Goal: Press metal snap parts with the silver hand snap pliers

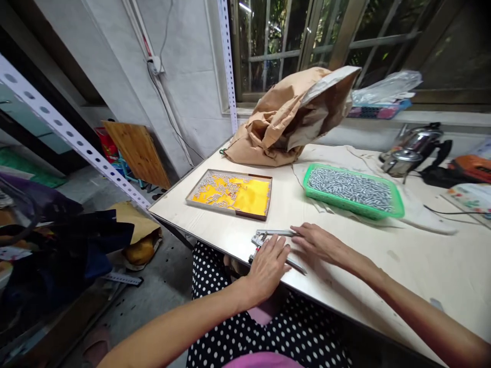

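Observation:
A metal hand tool (264, 237) with a small spring and two spread, long handles lies at the front edge of the table. My left hand (267, 266) is over its lower handle, fingers bent across it and covering part of the tool. The pointed end of that handle sticks out to the right of the fingers. My right hand (318, 242) has the end of the upper handle between thumb and fingers. Beyond my hands, a shallow tray (251, 216) with a yellow bottom holds several small metal pins, scattered mostly over its left half.
A green basket (355, 208) full of small grey metal pins stands to the right. At the back of the table (176, 200) slumps an open brown paper bag (264, 128). A metal kettle (402, 153) is at the far right. A perforated metal post (72, 133) slants at left.

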### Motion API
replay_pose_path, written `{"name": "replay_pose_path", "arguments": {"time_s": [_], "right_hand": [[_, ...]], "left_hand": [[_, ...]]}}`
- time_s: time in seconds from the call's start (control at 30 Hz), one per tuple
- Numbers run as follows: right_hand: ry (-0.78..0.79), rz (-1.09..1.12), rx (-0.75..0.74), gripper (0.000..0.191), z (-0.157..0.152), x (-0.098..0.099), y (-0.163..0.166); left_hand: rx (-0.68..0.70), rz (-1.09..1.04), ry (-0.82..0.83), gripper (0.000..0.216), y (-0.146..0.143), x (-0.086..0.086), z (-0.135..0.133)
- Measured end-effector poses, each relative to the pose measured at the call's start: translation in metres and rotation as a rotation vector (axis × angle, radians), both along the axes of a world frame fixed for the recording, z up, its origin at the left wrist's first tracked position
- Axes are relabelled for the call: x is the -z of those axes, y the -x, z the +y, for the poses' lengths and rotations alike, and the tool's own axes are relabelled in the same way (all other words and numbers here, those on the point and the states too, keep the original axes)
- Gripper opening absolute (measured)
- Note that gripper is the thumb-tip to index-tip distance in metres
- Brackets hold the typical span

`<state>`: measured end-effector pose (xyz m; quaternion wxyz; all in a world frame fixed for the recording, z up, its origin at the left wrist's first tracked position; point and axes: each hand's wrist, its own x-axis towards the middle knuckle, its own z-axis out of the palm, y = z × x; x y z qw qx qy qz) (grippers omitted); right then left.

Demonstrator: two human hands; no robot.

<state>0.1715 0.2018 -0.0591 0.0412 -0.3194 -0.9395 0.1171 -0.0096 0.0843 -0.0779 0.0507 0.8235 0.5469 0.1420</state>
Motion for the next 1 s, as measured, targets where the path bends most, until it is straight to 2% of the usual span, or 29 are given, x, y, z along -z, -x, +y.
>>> {"name": "replay_pose_path", "arguments": {"time_s": [0.1,0.23,0.37,0.43,0.53,0.6,0.7,0.83,1.0], "right_hand": [[-0.006,-0.034,0.042,0.025,0.01,0.001,0.007],[-0.079,-0.087,0.106,0.008,0.025,0.002,0.021],[-0.111,-0.094,0.162,0.009,0.024,-0.009,0.036],[-0.123,-0.065,0.063,0.014,0.009,-0.017,0.047],[-0.092,-0.033,-0.218,0.015,-0.019,-0.026,0.071],[-0.069,-0.042,-0.343,0.016,-0.031,-0.027,0.088],[-0.068,-0.075,-0.413,0.017,-0.035,-0.024,0.106],[-0.063,-0.041,-0.52,0.016,-0.025,-0.013,0.107],[-0.007,0.009,-0.527,0.016,-0.024,-0.004,0.105]], "left_hand": [[0.076,-0.075,-0.019,0.047,-0.007,0.004,-0.014],[0.118,-0.129,-0.011,0.033,-0.011,0.004,-0.016],[0.112,-0.142,-0.017,0.037,-0.011,0.005,-0.013],[0.127,-0.153,-0.016,0.042,-0.01,0.007,-0.013],[0.126,-0.165,0.036,0.044,-0.01,0.011,-0.014],[0.105,-0.165,0.084,0.043,-0.01,0.015,-0.015],[0.09,-0.161,0.13,0.045,-0.01,0.019,-0.017],[0.079,-0.154,0.154,0.051,-0.01,0.021,-0.02],[0.067,-0.169,0.173,0.058,-0.011,0.024,-0.017]]}}
